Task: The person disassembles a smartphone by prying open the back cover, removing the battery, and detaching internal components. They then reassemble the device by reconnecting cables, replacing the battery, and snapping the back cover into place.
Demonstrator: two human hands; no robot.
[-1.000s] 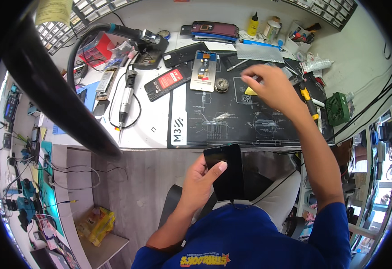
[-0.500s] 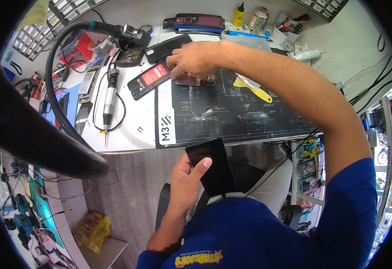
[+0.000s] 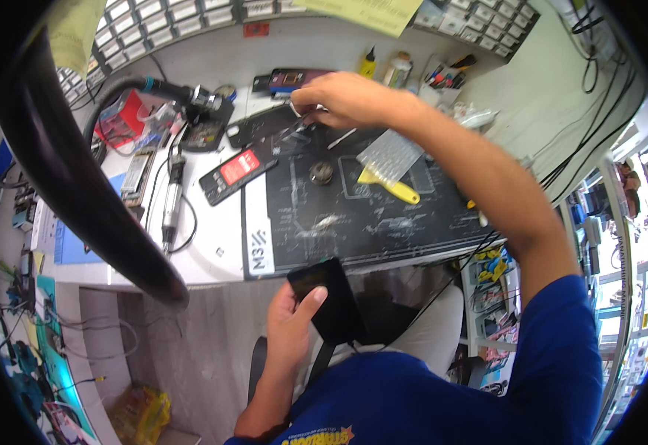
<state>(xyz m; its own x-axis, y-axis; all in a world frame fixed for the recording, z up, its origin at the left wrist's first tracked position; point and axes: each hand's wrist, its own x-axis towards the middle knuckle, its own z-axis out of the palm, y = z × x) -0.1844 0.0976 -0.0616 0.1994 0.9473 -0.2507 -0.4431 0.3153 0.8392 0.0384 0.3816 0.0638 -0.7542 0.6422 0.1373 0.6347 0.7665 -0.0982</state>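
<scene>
My left hand [image 3: 291, 320] grips a black phone [image 3: 331, 305] below the table's front edge, thumb across its dark face. A cable runs from the phone's lower end. Over the back of the black work mat [image 3: 301, 230], my right hand [image 3: 339, 100] has its fingers closed in a pinch. A clear, shiny thing [image 3: 293, 137] shows just below those fingers, too blurred to name. Near it lie an opened phone with a red label [image 3: 238, 169] and a black phone back cover [image 3: 257, 126]. A small round container [image 3: 321, 173] sits on the mat.
A yellow-handled scraper [image 3: 396, 190] lies partly under bubble wrap [image 3: 390, 154]. To the left are a handheld tool with a metal body [image 3: 174, 196] and a red bin [image 3: 122, 122]. A thick black arm [image 3: 94, 185] crosses the left side. A yellow bottle [image 3: 368, 64] stands behind.
My right hand has risen slightly from the mat, uncovering the round container. The bubble wrap now shows more fully. The view has shifted; my left hand still holds the phone.
</scene>
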